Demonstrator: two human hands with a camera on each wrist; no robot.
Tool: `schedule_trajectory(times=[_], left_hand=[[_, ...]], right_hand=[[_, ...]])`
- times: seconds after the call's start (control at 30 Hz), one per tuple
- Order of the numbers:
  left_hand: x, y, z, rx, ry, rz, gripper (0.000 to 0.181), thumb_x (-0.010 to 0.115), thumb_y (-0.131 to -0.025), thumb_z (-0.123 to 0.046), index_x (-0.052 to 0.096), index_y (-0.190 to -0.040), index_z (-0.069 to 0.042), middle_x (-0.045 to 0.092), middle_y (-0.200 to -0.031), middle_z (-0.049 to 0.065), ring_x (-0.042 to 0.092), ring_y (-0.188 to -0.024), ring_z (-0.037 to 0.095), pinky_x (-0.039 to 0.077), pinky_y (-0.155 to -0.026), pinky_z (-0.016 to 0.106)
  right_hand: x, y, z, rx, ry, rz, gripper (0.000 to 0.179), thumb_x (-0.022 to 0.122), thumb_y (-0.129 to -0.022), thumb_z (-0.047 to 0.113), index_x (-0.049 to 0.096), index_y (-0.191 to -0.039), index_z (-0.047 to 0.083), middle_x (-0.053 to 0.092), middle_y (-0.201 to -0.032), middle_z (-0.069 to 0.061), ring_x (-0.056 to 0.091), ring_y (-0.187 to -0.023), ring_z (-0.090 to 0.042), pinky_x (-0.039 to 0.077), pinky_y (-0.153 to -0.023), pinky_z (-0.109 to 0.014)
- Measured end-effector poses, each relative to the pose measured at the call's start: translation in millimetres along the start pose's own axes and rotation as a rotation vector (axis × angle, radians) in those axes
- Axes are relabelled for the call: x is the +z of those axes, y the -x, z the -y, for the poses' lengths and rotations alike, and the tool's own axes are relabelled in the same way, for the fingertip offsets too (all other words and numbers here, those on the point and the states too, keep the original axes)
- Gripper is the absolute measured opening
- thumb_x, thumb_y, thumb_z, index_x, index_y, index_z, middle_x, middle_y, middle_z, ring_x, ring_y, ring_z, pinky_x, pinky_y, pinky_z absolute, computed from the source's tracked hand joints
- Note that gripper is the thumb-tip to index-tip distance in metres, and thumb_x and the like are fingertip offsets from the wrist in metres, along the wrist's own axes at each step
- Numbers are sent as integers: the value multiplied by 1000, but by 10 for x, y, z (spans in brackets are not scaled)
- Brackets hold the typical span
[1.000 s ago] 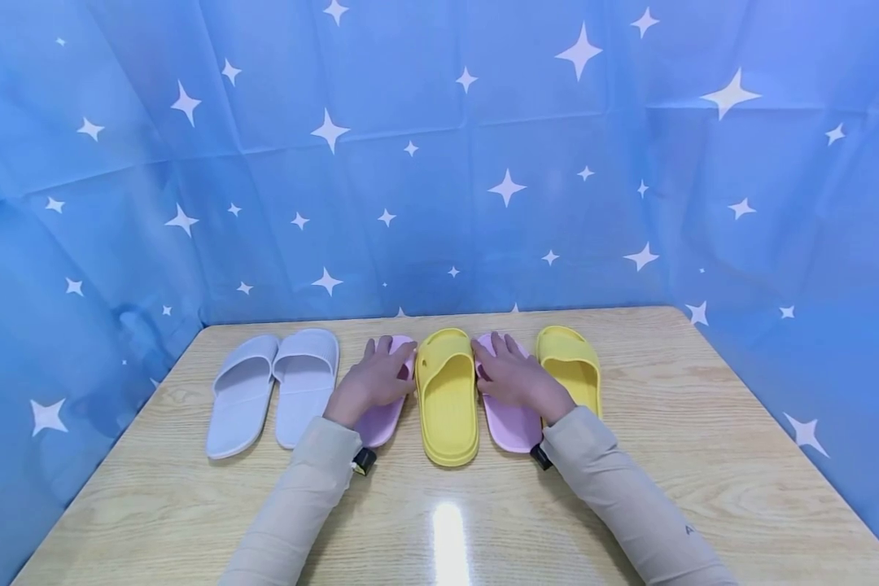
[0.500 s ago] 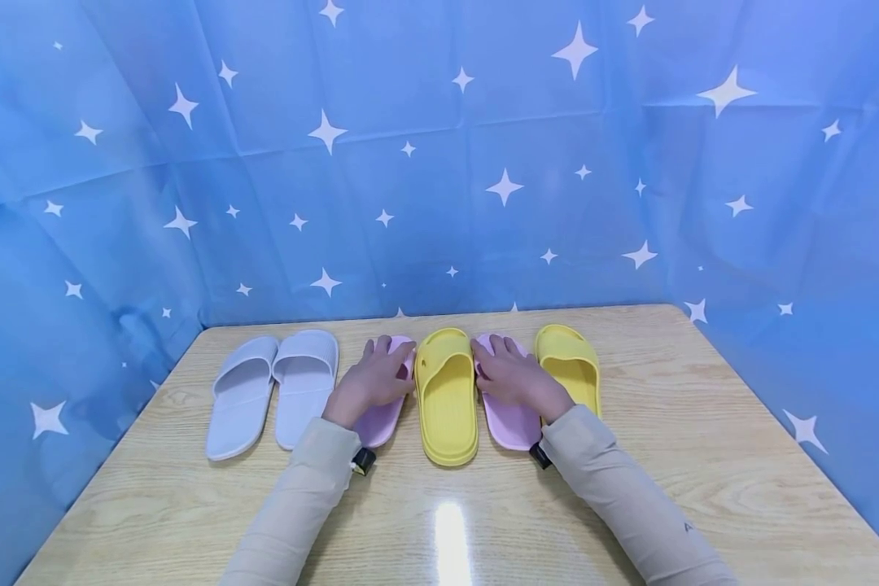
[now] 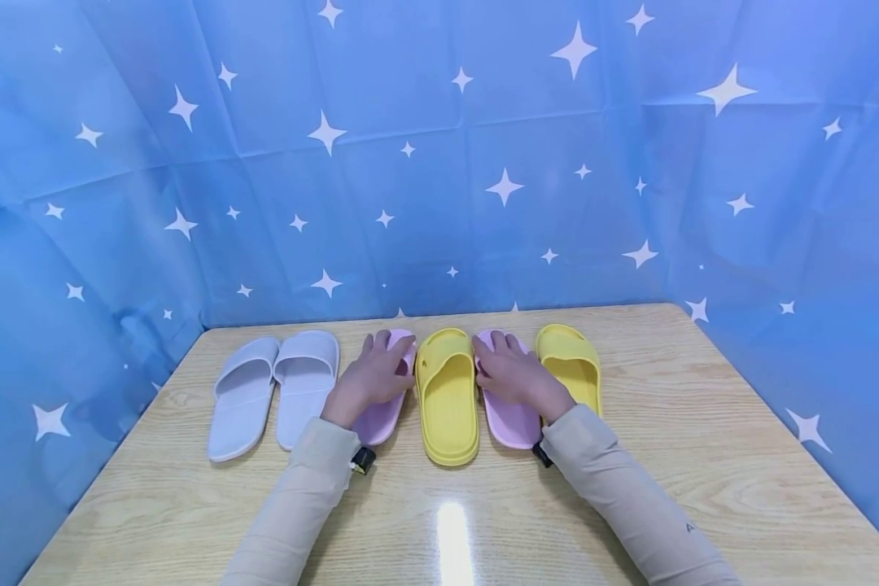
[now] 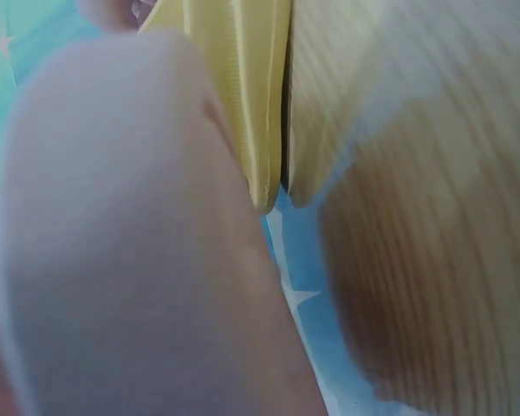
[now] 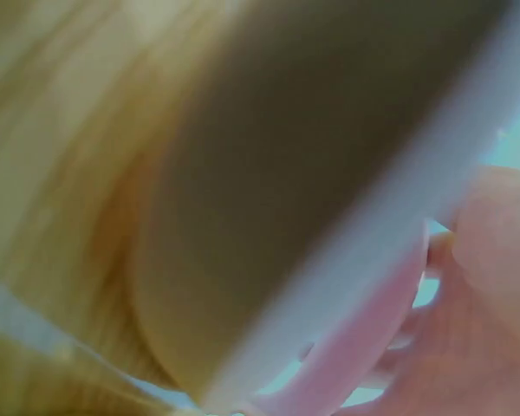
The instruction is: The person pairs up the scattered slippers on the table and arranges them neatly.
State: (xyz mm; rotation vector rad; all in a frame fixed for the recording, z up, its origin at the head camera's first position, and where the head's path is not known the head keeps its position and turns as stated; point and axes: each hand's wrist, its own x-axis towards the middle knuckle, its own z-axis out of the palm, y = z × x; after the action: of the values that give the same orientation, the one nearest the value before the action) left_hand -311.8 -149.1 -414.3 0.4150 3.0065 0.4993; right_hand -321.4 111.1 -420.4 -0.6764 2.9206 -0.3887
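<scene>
Two pink slippers lie either side of a yellow slipper (image 3: pixel 450 407) in the head view. My left hand (image 3: pixel 369 381) grips the left pink slipper (image 3: pixel 378 422) around its strap, hiding much of the upper. The right pink slipper (image 3: pixel 513 425) is gripped the same way by my right hand (image 3: pixel 514 378). Seen from the right wrist, that slipper's shadowed sole (image 5: pixel 269 217) looms large and blurred over the wood, with the right hand's fingers (image 5: pixel 494 295) along its far side. A blurred pale shape (image 4: pixel 113 217) fills the left wrist view, beside the yellow slipper.
A pair of pale lavender slippers, one (image 3: pixel 242 407) outermost and the other (image 3: pixel 306 399) beside it, stands at the left. A second yellow slipper (image 3: pixel 570 343) sits right of my right hand, partly covered. The wooden table (image 3: pixel 703 456) backs onto a blue starry curtain (image 3: pixel 425 187).
Both pink slippers have shifted slightly upward in the head view, the left one a little more. My hands keep their hold; the other slippers stay in place.
</scene>
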Motion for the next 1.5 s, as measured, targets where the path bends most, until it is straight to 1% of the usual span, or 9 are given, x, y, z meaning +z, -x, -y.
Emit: schedule_trajectory(times=[0.13, 0.3, 0.53, 0.67, 0.83, 1.0, 1.17, 1.37, 1.5], left_hand=[[-33, 5, -5, -10, 7, -5, 74, 68, -94, -33, 37, -161, -24, 26, -165, 25, 14, -155, 56, 39, -109, 77], [-75, 6, -20, -21, 10, 9, 75, 66, -95, -36, 33, -162, -26, 20, -169, 24, 8, -157, 56, 33, -113, 77], [-126, 29, -47, -20, -10, -11, 76, 67, -94, -36, 34, -162, -27, 22, -168, 23, 11, -157, 55, 37, -110, 77], [-138, 38, -57, -24, -17, -23, 75, 67, -94, -35, 34, -162, -28, 21, -169, 23, 11, -157, 55, 37, -110, 76], [-151, 51, -75, -25, -9, -35, 75, 67, -95, -35, 34, -162, -28, 18, -170, 23, 9, -157, 55, 36, -111, 77], [-181, 61, -89, -19, -22, -56, 75, 66, -95, -34, 34, -162, -27, 19, -169, 23, 9, -157, 56, 38, -109, 78], [-228, 81, -105, -27, -13, -66, 76, 65, -94, -34, 33, -163, -26, 18, -170, 23, 8, -157, 55, 39, -107, 79], [-254, 81, -66, -46, -1, -57, 76, 64, -96, -35, 31, -163, -29, 16, -171, 21, 8, -158, 53, 37, -108, 79], [-246, 74, -4, -55, 15, -64, 76, 64, -95, -36, 32, -163, -27, 18, -170, 22, 12, -157, 53, 37, -108, 79]], right_hand=[[-26, 6, 33, 6, 6, -19, 68, 48, -105, 28, 23, -165, 10, 21, -166, -31, 21, -154, -53, 27, -115, -79], [-78, 34, 61, 6, 16, -54, 67, 46, -105, 29, 23, -166, 11, 23, -166, -30, 22, -154, -53, 28, -114, -79], [-191, 87, 120, -22, 17, -115, 63, 43, -106, 29, 26, -165, 11, 26, -165, -31, 26, -152, -54, 32, -111, -80], [-263, 125, 168, -37, 21, -144, 62, 44, -107, 29, 28, -164, 11, 27, -164, -31, 27, -152, -52, 35, -108, -80], [-350, 178, 210, -43, 21, -163, 64, 46, -105, 30, 27, -164, 12, 26, -165, -31, 26, -153, -53, 35, -108, -80], [-421, 222, 228, -44, 9, -176, 66, 46, -105, 30, 25, -165, 13, 24, -166, -30, 24, -153, -54, 34, -109, -80], [-458, 251, 223, -52, 11, -196, 67, 47, -103, 30, 26, -165, 13, 25, -166, -30, 25, -153, -53, 36, -108, -80], [-501, 284, 248, -63, 4, -206, 67, 47, -103, 31, 27, -165, 14, 25, -166, -29, 25, -154, -50, 38, -107, -79], [-520, 301, 281, -70, -9, -203, 67, 47, -104, 32, 26, -165, 15, 24, -167, -27, 24, -155, -50, 37, -108, -78]])
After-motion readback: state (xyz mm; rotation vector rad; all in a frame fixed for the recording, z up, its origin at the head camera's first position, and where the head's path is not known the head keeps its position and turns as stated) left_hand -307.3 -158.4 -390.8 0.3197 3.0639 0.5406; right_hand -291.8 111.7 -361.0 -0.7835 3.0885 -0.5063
